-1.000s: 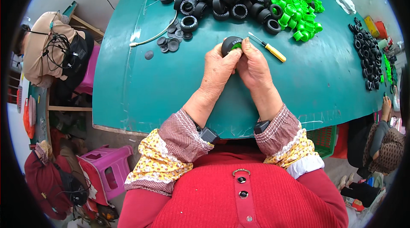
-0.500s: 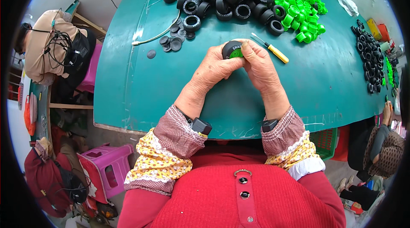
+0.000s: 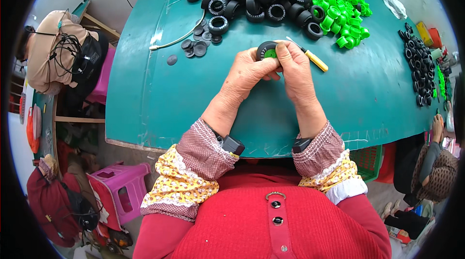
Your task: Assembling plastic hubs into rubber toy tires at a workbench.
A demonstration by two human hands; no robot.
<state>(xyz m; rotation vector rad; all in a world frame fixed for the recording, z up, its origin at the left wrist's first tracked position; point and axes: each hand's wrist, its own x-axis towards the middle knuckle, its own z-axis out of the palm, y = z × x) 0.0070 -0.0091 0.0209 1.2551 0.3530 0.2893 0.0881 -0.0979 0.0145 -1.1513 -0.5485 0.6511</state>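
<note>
1. The left hand (image 3: 246,73) and right hand (image 3: 296,69) pinch a black toy tyre (image 3: 262,48) with a green hub (image 3: 271,53) inside — at the person's 12 o'clock.
2. The tyre seems light, squashy and tough; hold its outer edge. The hub looks stiff — maybe slippery.
3. From there, rubbery tyres (image 3: 254,5) pile at 12 o'clock, shiny green hubs (image 3: 334,14) at 2, flat dull discs (image 3: 199,49) at 9.

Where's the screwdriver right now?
In the head view, the screwdriver lies on the table, just right of the right hand and below the black tyres.

Wkshop: grn bench (image 3: 363,89), piled blk tyres (image 3: 253,3), screwdriver (image 3: 316,60)
</note>
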